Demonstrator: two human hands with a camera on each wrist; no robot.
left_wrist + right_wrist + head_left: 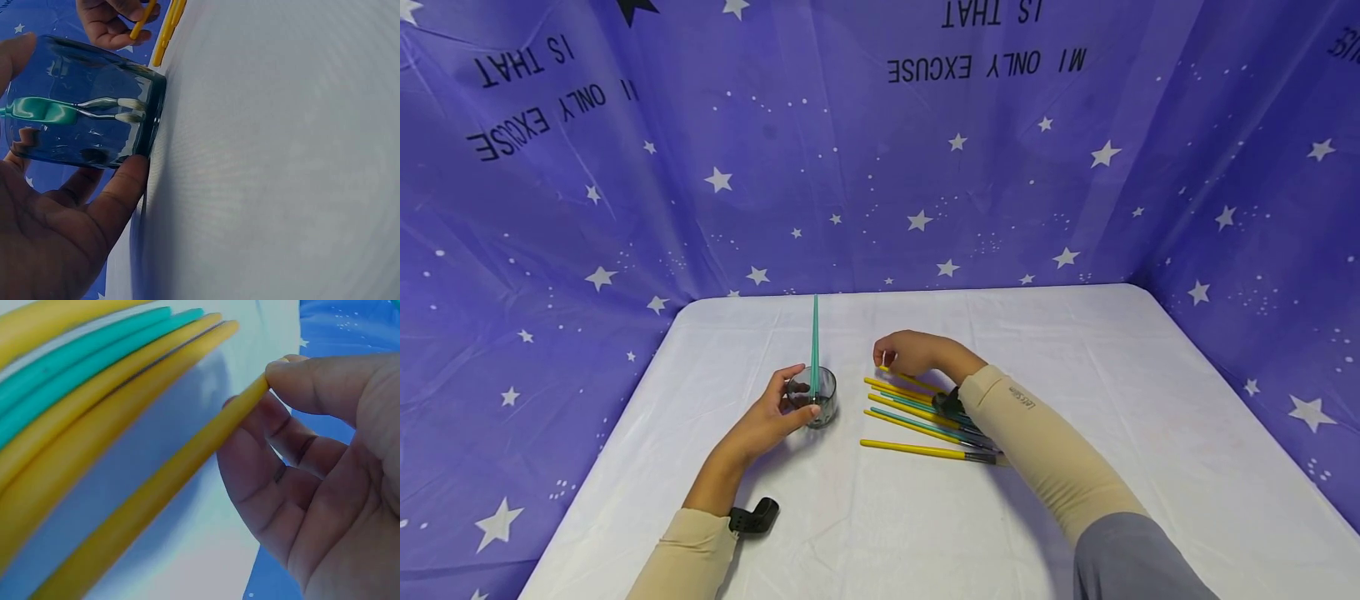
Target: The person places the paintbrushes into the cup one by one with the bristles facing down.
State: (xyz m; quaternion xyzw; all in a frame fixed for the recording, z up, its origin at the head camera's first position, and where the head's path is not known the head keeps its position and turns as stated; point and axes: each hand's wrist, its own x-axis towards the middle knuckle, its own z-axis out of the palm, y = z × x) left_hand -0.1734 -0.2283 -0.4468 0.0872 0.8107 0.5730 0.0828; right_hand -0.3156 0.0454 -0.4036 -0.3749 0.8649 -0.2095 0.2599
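Note:
My left hand [765,423] grips a clear drinking glass [827,402] that stands on the table, thumb on the near side. A teal-handled paintbrush [816,337] stands upright in it. Through the glass wall, two pale bristle tips [130,117] show near the bottom; I cannot tell whether one is only a reflection. My right hand [912,353] pinches the handle end of a yellow paintbrush [181,462] between thumb and fingers, with that end raised. Beside it lie several yellow and teal paintbrushes [910,410], bristle ends to the right, partly hidden by my right forearm.
One yellow paintbrush [913,450] lies nearest to me, apart from the rest. A white cloth covers the table [880,533]. Behind it hangs a purple curtain [850,167] with stars and lettering. Each wrist wears a black camera [758,517].

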